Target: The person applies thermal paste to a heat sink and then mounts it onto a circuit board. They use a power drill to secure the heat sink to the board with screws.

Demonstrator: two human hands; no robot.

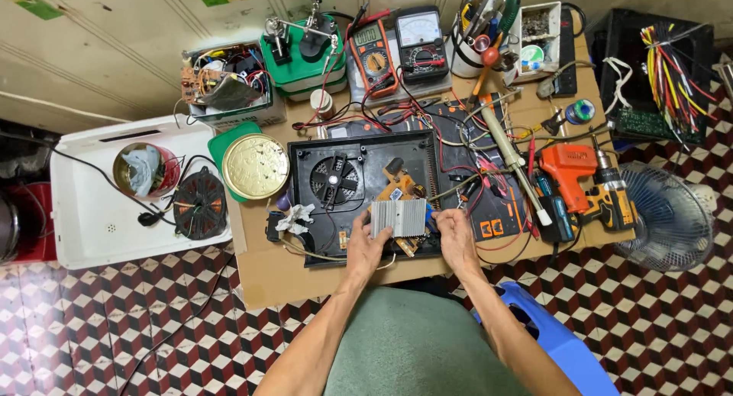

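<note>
Both hands are down on the open black casing, gripping a ribbed silver heatsink from either side. The left hand has its fingers curled against the heatsink's left edge, and the right hand presses its fingers to the right edge, so the block sits pinched between the two sets of fingertips. Just beyond the fingers, touching the far side of the heatsink, lies an orange circuit board, and further out and to the left of the left fingers a round fan is set into the casing. A crumpled white tissue lies just left of the left fingers. Past that, well off to the left, a gold tin lid rests on a green lid, and a copper coil sits on a white box. To the right of the right fingers red and black wires trail across the bench, with a long soldering iron lying at a slant and an orange drill further out. Far beyond the fingers, at the back of the table, two multimeters stand side by side next to a cup of tools. A small fan stands on the chequered floor, well right of the right hand.
</note>
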